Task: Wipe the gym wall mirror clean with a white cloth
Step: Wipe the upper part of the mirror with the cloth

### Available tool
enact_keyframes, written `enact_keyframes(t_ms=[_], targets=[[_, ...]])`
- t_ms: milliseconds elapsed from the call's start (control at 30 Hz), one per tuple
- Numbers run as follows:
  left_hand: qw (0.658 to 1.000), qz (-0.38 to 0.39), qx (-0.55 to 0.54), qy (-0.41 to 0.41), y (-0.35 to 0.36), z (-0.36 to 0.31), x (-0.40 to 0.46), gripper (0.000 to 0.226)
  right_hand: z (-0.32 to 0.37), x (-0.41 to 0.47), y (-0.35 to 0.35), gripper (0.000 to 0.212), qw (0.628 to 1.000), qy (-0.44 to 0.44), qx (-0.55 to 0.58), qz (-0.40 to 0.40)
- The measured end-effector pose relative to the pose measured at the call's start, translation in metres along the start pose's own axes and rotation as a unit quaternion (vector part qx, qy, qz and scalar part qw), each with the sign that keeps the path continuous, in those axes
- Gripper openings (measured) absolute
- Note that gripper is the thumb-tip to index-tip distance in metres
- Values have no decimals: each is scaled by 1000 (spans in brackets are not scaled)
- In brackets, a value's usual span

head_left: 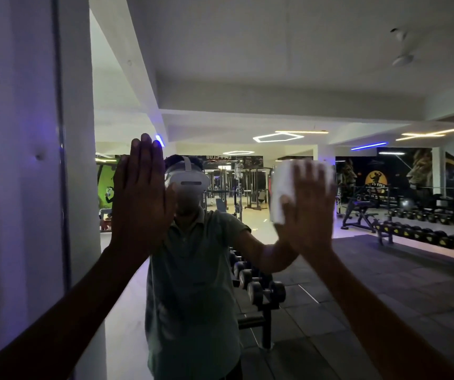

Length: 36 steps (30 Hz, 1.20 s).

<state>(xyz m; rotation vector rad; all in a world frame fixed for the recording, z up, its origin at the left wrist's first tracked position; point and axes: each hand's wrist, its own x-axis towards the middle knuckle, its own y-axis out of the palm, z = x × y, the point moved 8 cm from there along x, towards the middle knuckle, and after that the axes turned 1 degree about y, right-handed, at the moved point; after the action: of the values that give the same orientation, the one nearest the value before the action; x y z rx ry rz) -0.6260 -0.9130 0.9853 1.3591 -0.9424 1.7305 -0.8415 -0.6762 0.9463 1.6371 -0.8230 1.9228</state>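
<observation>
Mirror glass (302, 91) fills nearly the whole wall ahead, its left edge meeting a white pillar (14, 133). Just inside that edge, the person's left hand (140, 193) is raised with fingers straight and together, palm towards the glass and holding nothing; it appears to lie flat against the surface, though contact is hard to confirm in the dim light. Between the two raised arms the reflection shows the person in a grey-green shirt with a white headset. Behind that reflection stands a rack of dumbbells (258, 283). Further right, at about head height, the right hand (309, 204) presses a folded white cloth (283, 190) against the glass, fingers spread and fairly straight over it, the cloth showing past the fingers on the left and top. At the far right the reflection shows a workout bench (362, 212) and a second long row of dumbbells (423, 231).

Judging from this pose, the bare left palm is likely to leave fresh prints needing another pass. The cloth, held only by flat pressure, could slip from under the fingers during a quick stroke.
</observation>
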Motion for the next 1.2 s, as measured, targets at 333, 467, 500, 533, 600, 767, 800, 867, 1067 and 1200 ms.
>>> enact_keyframes(t_ms=[333, 467, 500, 533, 600, 767, 800, 867, 1067, 1200], targets=[[996, -3, -46, 74, 26, -69, -29, 65, 77, -96, 17, 69, 972, -210, 43, 98], [996, -17, -56, 67, 25, -71, -31, 63, -72, -71, 4, 68, 999, 33, -32, 14], [996, -19, -57, 58, 26, -74, -32, 63, -102, -68, 1, 66, 994, 105, -32, 0], [997, -21, -54, 48, 29, -76, -32, 63, -120, -65, 0, 68, 987, 159, -19, -9], [999, -21, -35, 31, 33, -76, -33, 65, -115, -60, 4, 74, 977, 213, -2, -19], [997, 10, -63, 40, 41, -121, -58, 69, 26, -98, 18, 74, 998, -4, 12, 61], [996, 22, -67, 59, 44, -136, -70, 69, 48, -115, 19, 72, 992, -77, 29, 91], [994, 42, -73, 63, 48, -146, -93, 68, 46, -133, 21, 68, 979, -161, 44, 113], [994, 52, -74, 55, 48, -136, -107, 67, -135, -116, 9, 69, 998, 45, -4, 31], [996, 49, -51, 55, 51, -138, -110, 66, -156, -125, 9, 75, 959, 281, 6, -23]])
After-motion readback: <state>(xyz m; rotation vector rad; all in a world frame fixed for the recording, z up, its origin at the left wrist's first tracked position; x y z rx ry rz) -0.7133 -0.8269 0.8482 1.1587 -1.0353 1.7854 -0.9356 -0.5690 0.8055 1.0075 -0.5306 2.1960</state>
